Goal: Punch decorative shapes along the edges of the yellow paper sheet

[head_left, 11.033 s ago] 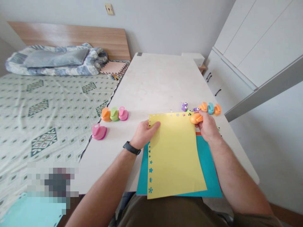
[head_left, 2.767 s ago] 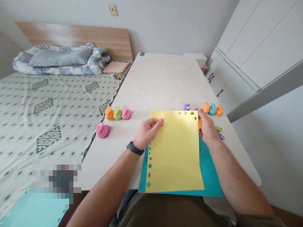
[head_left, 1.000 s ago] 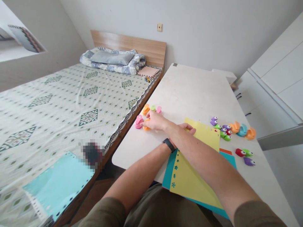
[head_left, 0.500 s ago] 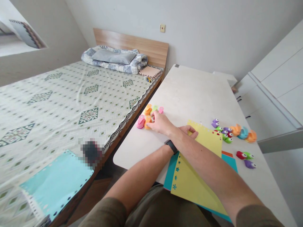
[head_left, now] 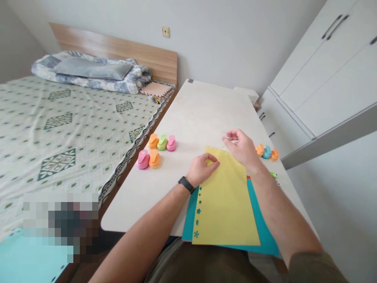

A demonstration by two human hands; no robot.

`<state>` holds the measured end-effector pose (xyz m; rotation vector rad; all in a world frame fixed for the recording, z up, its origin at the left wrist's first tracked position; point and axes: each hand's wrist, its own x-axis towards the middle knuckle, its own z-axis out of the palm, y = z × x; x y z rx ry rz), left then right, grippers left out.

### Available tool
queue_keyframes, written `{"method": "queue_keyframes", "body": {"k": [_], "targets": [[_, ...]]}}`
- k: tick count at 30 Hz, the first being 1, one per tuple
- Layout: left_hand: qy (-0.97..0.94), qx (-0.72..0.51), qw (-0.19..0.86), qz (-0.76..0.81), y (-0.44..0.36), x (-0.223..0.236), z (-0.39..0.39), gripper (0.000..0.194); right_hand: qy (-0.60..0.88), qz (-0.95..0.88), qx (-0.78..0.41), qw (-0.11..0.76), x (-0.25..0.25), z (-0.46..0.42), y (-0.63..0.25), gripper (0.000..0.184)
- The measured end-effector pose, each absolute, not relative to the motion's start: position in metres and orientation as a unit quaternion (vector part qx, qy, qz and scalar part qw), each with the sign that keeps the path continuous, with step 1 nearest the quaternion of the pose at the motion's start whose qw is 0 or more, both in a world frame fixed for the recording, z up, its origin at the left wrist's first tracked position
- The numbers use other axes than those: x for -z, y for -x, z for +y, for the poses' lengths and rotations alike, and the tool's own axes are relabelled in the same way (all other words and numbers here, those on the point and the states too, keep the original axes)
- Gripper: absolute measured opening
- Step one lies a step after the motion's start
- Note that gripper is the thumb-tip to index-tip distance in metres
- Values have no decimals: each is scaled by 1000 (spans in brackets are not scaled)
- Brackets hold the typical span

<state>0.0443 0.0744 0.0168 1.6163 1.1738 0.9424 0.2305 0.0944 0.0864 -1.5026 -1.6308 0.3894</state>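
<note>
The left hand (head_left: 203, 169) lies on the upper left part of a yellow card sheet (head_left: 225, 206), its fingers curled over and pressing down near the top edge; whether the thumb pinches the card from beneath is hidden, so I can't tell if it is truly gripping. The right hand (head_left: 240, 147) is raised and open, with its fingers loosely parted and curved, above the sheet's top right corner and apparently not touching it, though this angle makes that hard to judge. The yellow card sheet lies flat and slightly skewed on a teal paper sheet (head_left: 265, 224) near the front of a white table (head_left: 203, 110), and its left margin has a column of punched stars and flowers (the teal shows through the little holes). A strip of orange paper (head_left: 249, 177) peeks out between the two sheets. Left of the left hand stand five craft punches in pink, orange and green, with the nearest, a pink craft punch (head_left: 143, 159), just beside an orange craft punch (head_left: 154, 158). Past the right hand, three more craft punches (head_left: 266, 151) sit in a row in orange and blue near the table's right edge. A bed (head_left: 73, 125) runs along the table's left side.
</note>
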Motion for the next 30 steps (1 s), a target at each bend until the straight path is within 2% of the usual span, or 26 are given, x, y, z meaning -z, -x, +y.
{"method": "queue_keyframes", "body": {"k": [3,6,8,10,13,19,30], "targets": [[-665,-366,438,482,-45,-14,74,26,713,-578,-53,394,-64,108,-314,41],[-669,-358,436,484,-46,-13,75,27,815,-490,5,308,-47,116,-390,44],[-668,-354,437,487,-46,-14,75,29,869,-441,18,223,-40,117,-430,48],[-666,-354,440,487,-47,-14,75,30,886,-420,12,197,-34,115,-459,49],[-665,-354,443,485,-48,-14,75,31,896,-410,-10,170,-27,112,-482,41],[-665,-351,438,493,-49,-14,74,31,899,-407,-29,158,-19,108,-495,37],[-666,-359,434,489,-48,-17,72,28,899,-386,-5,208,-18,91,-489,34]]}}
